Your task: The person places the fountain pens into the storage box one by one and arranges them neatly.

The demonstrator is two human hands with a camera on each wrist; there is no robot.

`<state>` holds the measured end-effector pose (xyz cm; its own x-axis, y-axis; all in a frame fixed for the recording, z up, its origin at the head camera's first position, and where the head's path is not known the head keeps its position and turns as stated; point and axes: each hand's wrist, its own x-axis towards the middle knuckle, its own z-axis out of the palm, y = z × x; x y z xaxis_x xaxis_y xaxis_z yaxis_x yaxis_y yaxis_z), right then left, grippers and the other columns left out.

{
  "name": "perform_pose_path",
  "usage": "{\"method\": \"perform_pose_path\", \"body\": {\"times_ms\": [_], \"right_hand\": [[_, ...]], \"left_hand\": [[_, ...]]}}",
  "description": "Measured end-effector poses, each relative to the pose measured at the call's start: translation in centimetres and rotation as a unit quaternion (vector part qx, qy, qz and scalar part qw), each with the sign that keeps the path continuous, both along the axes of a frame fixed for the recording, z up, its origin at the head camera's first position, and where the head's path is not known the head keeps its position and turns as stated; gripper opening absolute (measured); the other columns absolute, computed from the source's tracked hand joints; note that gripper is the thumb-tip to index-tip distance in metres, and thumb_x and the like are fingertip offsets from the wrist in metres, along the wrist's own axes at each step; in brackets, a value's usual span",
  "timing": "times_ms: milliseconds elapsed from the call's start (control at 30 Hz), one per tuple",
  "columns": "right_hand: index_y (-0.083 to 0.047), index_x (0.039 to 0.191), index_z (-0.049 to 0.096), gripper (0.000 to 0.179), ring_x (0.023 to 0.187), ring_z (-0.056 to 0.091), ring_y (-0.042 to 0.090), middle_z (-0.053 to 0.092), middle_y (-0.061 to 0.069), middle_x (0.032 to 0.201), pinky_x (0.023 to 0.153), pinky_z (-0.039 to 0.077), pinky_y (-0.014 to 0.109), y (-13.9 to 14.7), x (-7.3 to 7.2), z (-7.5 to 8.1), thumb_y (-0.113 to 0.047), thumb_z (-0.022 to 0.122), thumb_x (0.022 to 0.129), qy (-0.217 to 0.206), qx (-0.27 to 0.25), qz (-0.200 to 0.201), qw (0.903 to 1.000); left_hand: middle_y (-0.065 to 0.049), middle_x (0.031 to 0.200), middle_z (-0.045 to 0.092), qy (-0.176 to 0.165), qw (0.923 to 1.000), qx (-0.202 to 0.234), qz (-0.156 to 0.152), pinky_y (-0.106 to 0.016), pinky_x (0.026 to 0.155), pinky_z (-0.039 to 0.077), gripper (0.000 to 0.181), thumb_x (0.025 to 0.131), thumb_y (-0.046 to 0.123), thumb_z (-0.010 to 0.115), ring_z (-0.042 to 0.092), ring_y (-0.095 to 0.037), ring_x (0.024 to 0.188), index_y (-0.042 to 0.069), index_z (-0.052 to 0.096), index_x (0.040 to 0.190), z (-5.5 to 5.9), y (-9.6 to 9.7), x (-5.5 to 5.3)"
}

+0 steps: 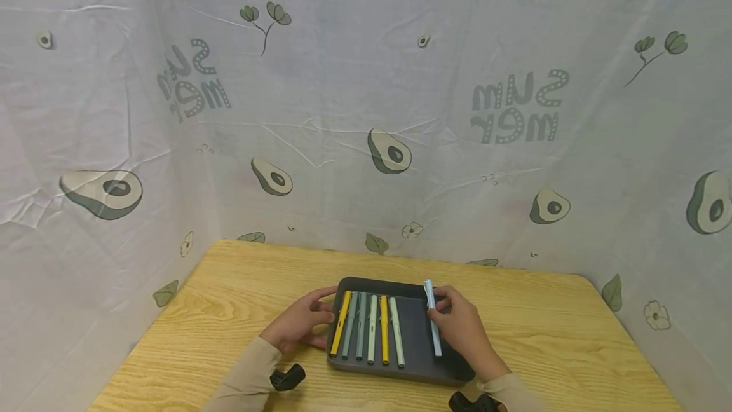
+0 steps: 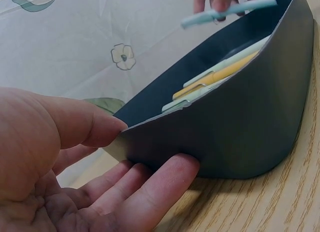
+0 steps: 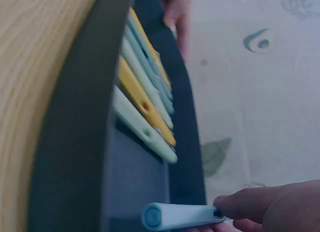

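A light blue pen (image 1: pixel 433 320) with a clip is pinched between the thumb and fingers of my right hand (image 1: pixel 462 326), held above the right part of a dark grey tray (image 1: pixel 408 374). In the right wrist view, the round end of this pen (image 3: pixel 172 216) points into the tray. My left hand (image 1: pixel 303 321) is at the tray's left side; in the left wrist view, one fingertip touches the rim and other fingers (image 2: pixel 170 184) rest against the outer wall. Several yellow, grey-blue and pale green pens (image 1: pixel 373 329) lie side by side in the tray's left part.
The tray stands on a wood-grain table (image 1: pixel 257 285). Behind and beside the table hangs a pale curtain (image 1: pixel 343 208) printed with avocados, leaves and lettering. Black devices (image 1: pixel 288 377) sit at both wrists, near the tray's front edge.
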<state>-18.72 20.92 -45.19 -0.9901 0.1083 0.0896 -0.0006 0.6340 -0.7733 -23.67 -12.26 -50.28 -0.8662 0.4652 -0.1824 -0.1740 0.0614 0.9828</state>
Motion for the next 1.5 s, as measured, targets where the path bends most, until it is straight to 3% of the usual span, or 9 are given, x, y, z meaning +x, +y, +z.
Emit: {"method": "perform_pose_path", "body": {"times_ms": [267, 633, 900, 1500], "right_hand": [[0.008, 0.116, 0.066, 0.033, 0.064, 0.06, 0.012, 0.063, 0.007, 0.089, 0.049, 0.055, 0.027, -1.7, -0.5, -2.0, -0.002, 0.078, 0.087, -0.033, 0.051, 0.02, 0.998], [0.007, 0.107, 0.065, 0.026, 0.065, 0.06, 0.013, 0.059, 0.005, 0.087, 0.047, 0.055, 0.026, -2.5, -0.6, -3.0, -0.002, 0.078, 0.086, -0.055, 0.053, 0.023, 0.9968], [0.009, 0.112, 0.063, 0.032, 0.068, 0.061, 0.016, 0.059, 0.009, 0.09, 0.049, 0.058, 0.029, -2.8, -0.7, -3.0, -0.004, 0.078, 0.087, -0.077, 0.009, 0.028, 0.9966], [0.01, 0.117, 0.063, 0.033, 0.072, 0.064, 0.017, 0.062, 0.011, 0.094, 0.052, 0.06, 0.031, -1.7, -0.3, -2.4, -0.006, 0.075, 0.091, -0.079, -0.011, 0.039, 0.996]], "left_hand": [[-0.024, 0.142, 0.054, -0.002, 1.0, -0.002, -0.004, -0.049, 0.071, 0.064, 0.066, 0.101, 0.005, 0.062, 0.065, -0.031, 0.114, 0.013, 0.036, 0.161, -0.2, 0.4, 0.0], [-0.022, 0.139, 0.056, -0.004, 1.0, -0.008, -0.003, -0.049, 0.071, 0.064, 0.067, 0.1, 0.006, 0.064, 0.065, -0.03, 0.112, 0.014, 0.037, 0.161, -0.2, 0.6, 0.3], [-0.022, 0.139, 0.056, -0.002, 1.0, -0.008, -0.002, -0.049, 0.071, 0.065, 0.067, 0.1, 0.006, 0.064, 0.065, -0.03, 0.112, 0.014, 0.037, 0.161, -0.1, 0.5, 0.3], [-0.021, 0.137, 0.056, -0.004, 1.0, -0.004, -0.002, -0.046, 0.07, 0.065, 0.066, 0.101, 0.005, 0.063, 0.067, -0.027, 0.108, 0.014, 0.037, 0.161, -0.1, 1.0, 0.2]]}}
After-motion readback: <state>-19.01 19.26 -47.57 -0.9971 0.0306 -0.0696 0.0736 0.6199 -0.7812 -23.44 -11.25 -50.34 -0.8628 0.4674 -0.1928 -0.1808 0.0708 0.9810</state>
